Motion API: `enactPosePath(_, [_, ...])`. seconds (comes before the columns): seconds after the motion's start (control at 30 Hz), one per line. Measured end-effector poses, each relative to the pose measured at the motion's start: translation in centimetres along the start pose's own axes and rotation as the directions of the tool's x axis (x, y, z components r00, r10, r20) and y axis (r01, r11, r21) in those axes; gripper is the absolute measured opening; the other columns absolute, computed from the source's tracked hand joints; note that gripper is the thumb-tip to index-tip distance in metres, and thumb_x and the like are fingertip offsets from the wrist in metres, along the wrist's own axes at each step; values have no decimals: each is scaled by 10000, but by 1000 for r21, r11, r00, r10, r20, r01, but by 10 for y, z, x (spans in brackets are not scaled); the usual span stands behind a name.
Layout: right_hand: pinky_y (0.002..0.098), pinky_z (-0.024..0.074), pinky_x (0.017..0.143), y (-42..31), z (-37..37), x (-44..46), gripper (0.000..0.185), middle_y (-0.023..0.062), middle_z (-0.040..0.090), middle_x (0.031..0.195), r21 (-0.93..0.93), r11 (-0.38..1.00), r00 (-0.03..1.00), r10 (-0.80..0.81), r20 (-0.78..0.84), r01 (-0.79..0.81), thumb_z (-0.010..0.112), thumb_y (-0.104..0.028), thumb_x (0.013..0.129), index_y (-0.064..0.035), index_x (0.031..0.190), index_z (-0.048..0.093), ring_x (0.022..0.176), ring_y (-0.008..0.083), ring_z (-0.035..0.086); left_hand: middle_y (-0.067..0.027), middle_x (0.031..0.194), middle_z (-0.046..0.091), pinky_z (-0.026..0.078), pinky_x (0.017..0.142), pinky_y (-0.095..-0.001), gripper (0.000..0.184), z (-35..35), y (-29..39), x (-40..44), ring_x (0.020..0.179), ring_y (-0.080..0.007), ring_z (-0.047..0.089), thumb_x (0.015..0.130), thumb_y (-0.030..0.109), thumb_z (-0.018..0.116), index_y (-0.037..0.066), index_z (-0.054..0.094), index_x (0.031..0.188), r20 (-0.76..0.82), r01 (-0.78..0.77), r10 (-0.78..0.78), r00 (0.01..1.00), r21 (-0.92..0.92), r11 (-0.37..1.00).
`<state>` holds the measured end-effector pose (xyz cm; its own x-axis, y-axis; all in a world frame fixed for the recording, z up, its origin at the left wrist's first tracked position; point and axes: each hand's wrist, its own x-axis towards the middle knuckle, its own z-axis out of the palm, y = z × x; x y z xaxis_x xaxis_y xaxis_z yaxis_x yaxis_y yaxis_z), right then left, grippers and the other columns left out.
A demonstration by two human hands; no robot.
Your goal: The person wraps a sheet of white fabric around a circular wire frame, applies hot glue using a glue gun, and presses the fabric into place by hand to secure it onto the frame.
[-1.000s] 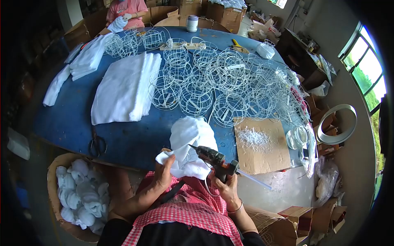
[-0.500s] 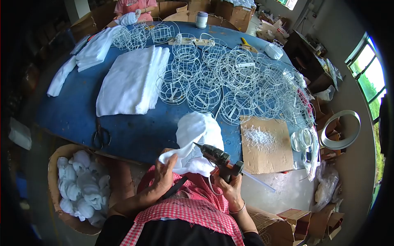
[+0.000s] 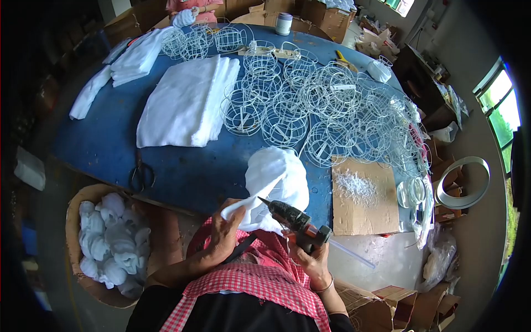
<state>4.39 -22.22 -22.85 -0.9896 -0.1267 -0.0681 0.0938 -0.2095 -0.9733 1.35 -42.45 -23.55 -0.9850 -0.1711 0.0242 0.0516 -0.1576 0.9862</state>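
White fabric wrapped into a rounded shape (image 3: 279, 180) rests at the near edge of the blue table. My left hand (image 3: 227, 227) pinches a loose edge of this fabric. In my right hand (image 3: 312, 260) is a hot glue gun (image 3: 293, 217), its dark nozzle pointing up and left at the fabric's fold. A clear glue stick (image 3: 354, 254) sticks out from the back of the gun. Whether the nozzle touches the fabric I cannot tell.
White wire frames (image 3: 310, 105) crowd the table (image 3: 110, 155) beyond, beside stacked white cloth (image 3: 185, 102). Scissors (image 3: 142, 177) lie left, cardboard with white shreds (image 3: 365, 213) right. A carton (image 3: 72, 243) of white fabric pieces stands lower left. Another person (image 3: 193, 10) works at the far side.
The view has shifted slightly, so the table's things sit a little further right. The glue gun has turned slightly in my right hand, its nozzle still near the fold. My left hand keeps its hold.
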Motion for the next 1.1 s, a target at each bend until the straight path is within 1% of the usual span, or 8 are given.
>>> enactPosePath(0.17, [277, 505, 751, -8, 3, 1, 239, 65, 626, 906, 9, 1000, 1000, -23, 0, 23, 617, 31, 791, 0, 1020, 554, 858, 125, 582, -22, 806, 566, 410, 689, -231, 171, -5, 2, -4, 775, -73, 510, 893, 156, 522, 6, 587, 943, 45, 5, -6, 999, 27, 1000])
enactPosePath(0.47, [248, 493, 739, -3, -1, -6, 246, 53, 608, 875, -57, 992, 993, 113, 40, -111, 660, 7, 764, -12, 968, 524, 807, 111, 581, -45, 882, 543, 404, 701, -233, 193, -8, 5, -6, 805, -87, 510, 889, 121, 526, -24, 583, 1002, 83, 3, -11, 997, 106, 994])
enactPosePath(0.57, [227, 482, 736, -5, -1, -7, 237, 44, 602, 860, -283, 957, 994, 83, 73, -59, 662, 21, 757, -15, 942, 517, 822, 103, 591, -52, 920, 533, 408, 722, -233, 214, -10, 4, -7, 836, -94, 511, 889, 122, 530, -28, 589, 1031, 110, -29, 14, 994, 137, 990])
enactPosePath(0.6, [226, 483, 733, -9, 1, -8, 245, 49, 605, 870, -216, 973, 994, 93, 60, -78, 661, 27, 754, -11, 951, 519, 830, 103, 593, -53, 931, 530, 409, 730, -233, 221, -11, 3, -6, 847, -97, 512, 889, 122, 532, -28, 591, 1039, 121, -49, 31, 992, 155, 987])
enactPosePath(0.7, [226, 486, 726, -17, 5, -10, 259, 64, 616, 893, -68, 992, 993, 112, 32, -110, 656, 44, 752, 1, 973, 527, 846, 106, 601, -50, 976, 537, 410, 774, -216, 230, -12, -6, -8, 887, -101, 521, 885, 96, 534, -13, 583, 1082, 140, -115, 110, 984, 28, 993])
enactPosePath(0.8, [235, 496, 727, -20, 5, -12, 222, 83, 636, 888, -72, 995, 997, 75, 2, -74, 641, 52, 765, 22, 967, 555, 820, 114, 610, -50, 1010, 557, 414, 819, -215, 269, -9, 15, -12, 928, -105, 534, 887, 61, 525, 15, 545, 1151, 148, 137, -129, 981, -45, 989])
enactPosePath(0.9, [232, 493, 725, -22, 10, -10, 192, 73, 638, 859, 11, 995, 994, 104, 14, -104, 641, 50, 764, 20, 937, 564, 800, 111, 609, -56, 1029, 576, 424, 839, -223, 331, -10, 6, -12, 956, -102, 541, 881, 37, 535, 44, 487, 1209, 123, 164, -139, 983, -219, 962])
enactPosePath(1.1, [226, 482, 686, -16, 1, -13, 219, 74, 630, 834, -259, 960, 991, 124, 49, -107, 665, 28, 746, 7, 937, 557, 782, 103, 602, -113, 1063, 595, 447, 847, -264, 438, -12, 5, -13, 960, -116, 562, 858, 28, 578, 63, 403, 1258, 150, 128, -85, 985, -303, 944])
